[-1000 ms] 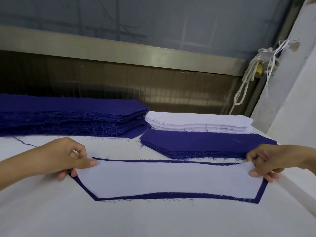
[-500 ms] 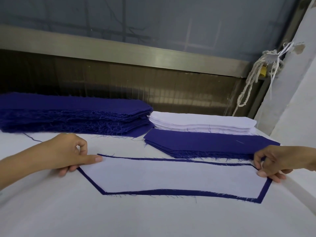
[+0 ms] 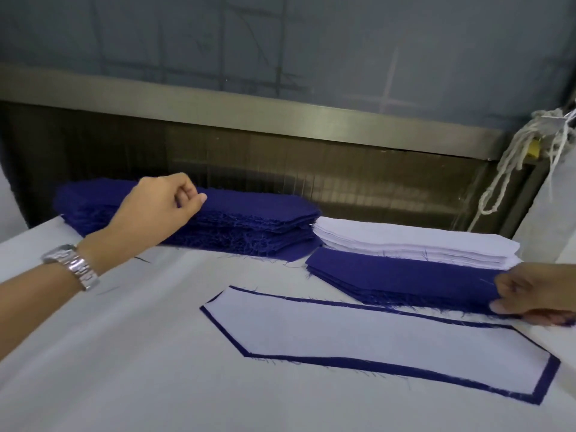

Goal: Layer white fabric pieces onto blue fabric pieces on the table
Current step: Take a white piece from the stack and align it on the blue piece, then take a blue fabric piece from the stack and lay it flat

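A white fabric piece (image 3: 367, 341) lies flat on a blue fabric piece (image 3: 544, 388) on the table, with a blue border showing all round it. My left hand (image 3: 162, 207) is at the top front edge of the tall blue stack (image 3: 249, 219) at the back left. Its fingers are curled, and I cannot tell whether they grip a piece. My right hand (image 3: 530, 294) pinches the right end of the low blue stack (image 3: 405, 279), thumb on top and fingertips under the edge. The white stack (image 3: 414, 241) sits just behind it.
The table (image 3: 124, 369) is covered in white cloth. A brown panel with a metal rail (image 3: 280, 110) runs behind the stacks. A knotted white cord (image 3: 511, 169) hangs at the back right beside a white wall. A metal watch (image 3: 71, 266) is on my left wrist.
Both hands have let go of the layered piece. My left hand moved up and back to the tall blue stack. My right hand shifted to the end of the low blue stack.
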